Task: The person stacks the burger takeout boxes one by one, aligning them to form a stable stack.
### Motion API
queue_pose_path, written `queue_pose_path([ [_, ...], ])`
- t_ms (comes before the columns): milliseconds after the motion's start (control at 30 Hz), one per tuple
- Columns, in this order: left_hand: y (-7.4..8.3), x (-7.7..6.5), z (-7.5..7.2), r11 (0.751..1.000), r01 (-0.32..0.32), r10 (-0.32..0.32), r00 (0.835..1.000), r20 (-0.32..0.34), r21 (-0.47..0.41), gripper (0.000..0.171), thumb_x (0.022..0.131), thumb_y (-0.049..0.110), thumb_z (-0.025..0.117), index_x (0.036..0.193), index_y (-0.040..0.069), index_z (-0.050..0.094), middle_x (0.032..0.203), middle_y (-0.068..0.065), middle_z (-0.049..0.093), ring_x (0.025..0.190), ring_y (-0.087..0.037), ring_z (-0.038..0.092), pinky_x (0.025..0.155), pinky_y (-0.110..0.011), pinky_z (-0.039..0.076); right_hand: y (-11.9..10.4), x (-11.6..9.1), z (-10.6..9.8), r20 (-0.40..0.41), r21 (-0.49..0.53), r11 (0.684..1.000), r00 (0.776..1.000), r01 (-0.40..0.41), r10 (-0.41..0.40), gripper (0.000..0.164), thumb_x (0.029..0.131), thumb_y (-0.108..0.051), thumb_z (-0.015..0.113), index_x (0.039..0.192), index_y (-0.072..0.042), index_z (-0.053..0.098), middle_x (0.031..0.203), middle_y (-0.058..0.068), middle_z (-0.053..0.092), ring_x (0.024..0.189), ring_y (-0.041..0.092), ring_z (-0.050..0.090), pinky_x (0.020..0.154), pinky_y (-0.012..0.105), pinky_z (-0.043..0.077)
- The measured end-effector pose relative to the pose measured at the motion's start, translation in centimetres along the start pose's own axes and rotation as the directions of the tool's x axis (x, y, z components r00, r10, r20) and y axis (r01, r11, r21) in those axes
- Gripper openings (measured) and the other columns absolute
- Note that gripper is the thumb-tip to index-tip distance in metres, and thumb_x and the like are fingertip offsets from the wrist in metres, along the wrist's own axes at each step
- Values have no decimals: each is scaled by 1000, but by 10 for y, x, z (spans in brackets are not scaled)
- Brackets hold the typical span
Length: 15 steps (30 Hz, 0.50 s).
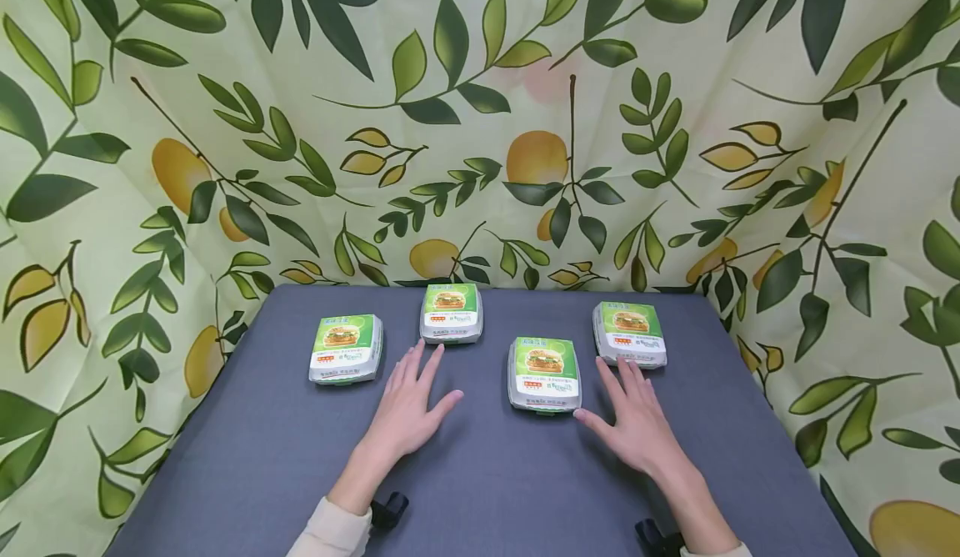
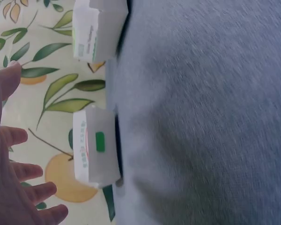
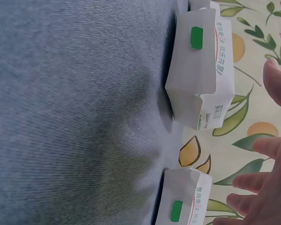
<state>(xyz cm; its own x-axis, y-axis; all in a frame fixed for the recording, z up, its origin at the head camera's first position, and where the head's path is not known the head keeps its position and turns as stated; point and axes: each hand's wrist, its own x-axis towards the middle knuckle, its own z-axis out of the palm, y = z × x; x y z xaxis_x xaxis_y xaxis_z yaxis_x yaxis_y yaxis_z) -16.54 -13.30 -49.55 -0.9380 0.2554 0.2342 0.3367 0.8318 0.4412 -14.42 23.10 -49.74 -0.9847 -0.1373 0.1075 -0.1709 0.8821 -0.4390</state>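
Observation:
Two pairs of burger boxes, white and green with a burger picture on the lid, sit closed on the table. My left hand [image 1: 408, 407] hovers with fingers spread, its fingertips just short of the back-left box [image 1: 452, 313]; the far-left box [image 1: 347, 348] is to its left. On the other side, my right hand [image 1: 633, 415] is also spread and holds nothing. Its fingertips overlap the front edge of the far-right box [image 1: 630, 334] in the head view, and its thumb points at the lower corner of the centre-right box [image 1: 544, 375]. Green tabs show on the box fronts in both wrist views.
A dark blue-grey cloth covers the table [image 1: 480, 490]. Behind it and at both sides hangs a curtain [image 1: 480, 148] printed with leaves and orange fruit. Black wrist mounts [image 1: 388, 510] are strapped under the forearms.

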Motion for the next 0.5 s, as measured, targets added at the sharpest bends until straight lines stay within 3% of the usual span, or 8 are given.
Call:
queue_pose_path([
  [200, 8, 9, 4, 991, 37, -31, 998, 54, -129, 77, 100, 58, 54, 161, 17, 32, 165, -19, 22, 149, -44, 24, 116, -65, 24, -3, 6, -3, -10, 69, 998, 1000, -8, 9, 89, 95, -60, 62, 161, -11, 29, 163, 28, 18, 149, 50, 15, 113, 71, 20],
  [333, 11, 14, 13, 977, 51, -41, 998, 52, -206, 74, 100, 57, 54, 159, 17, 35, 164, -18, 26, 148, -43, 28, 115, -65, 26, -6, 9, -4, 15, 133, 990, 999, -35, 33, 88, 96, -61, 59, 162, -14, 26, 165, 25, 16, 149, 49, 18, 107, 75, 26],
  [500, 16, 22, 21, 953, 58, -46, 998, 46, -298, 72, 100, 56, 55, 158, 17, 38, 163, -16, 29, 147, -41, 30, 113, -64, 29, -7, 15, 0, 43, 207, 977, 998, -47, 39, 86, 98, -61, 56, 163, -16, 24, 167, 22, 13, 150, 48, 17, 106, 76, 26],
])
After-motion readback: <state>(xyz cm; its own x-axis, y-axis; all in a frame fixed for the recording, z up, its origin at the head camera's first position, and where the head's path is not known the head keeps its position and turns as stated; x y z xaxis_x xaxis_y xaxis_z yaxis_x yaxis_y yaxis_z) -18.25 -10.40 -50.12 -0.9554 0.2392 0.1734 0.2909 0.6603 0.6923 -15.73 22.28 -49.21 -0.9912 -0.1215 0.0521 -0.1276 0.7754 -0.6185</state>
